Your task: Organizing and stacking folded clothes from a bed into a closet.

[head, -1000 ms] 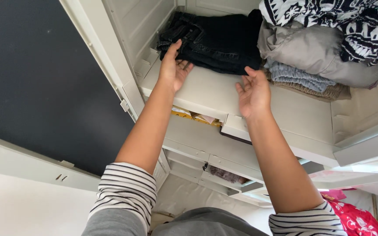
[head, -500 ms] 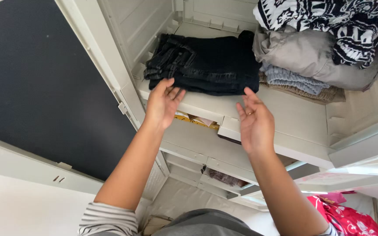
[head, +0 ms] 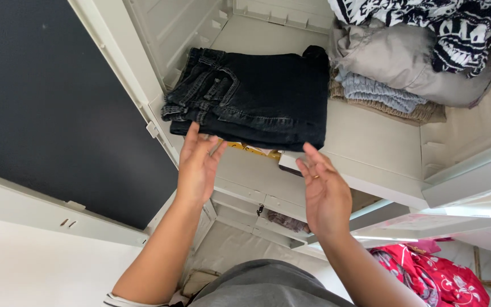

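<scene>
Head view: left hand [head: 197,167] and right hand [head: 326,190], each grip spread and holding nothing, hover just near the folded black jeans [head: 257,96] lying on the shelf [head: 365,148], left of a clothes pile [head: 410,62].

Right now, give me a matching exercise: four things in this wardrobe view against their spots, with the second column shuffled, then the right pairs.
Things:
1. black jeans
2. black-and-white patterned cloth
3. red floral fabric
4. left hand

Places:
A. top of the pile at the right of the shelf
B. low down at the right, below the wardrobe
C. folded at the left of the shelf, by its front edge
D. just under the jeans' front edge, open

Pairs: 1-C, 2-A, 3-B, 4-D
</scene>
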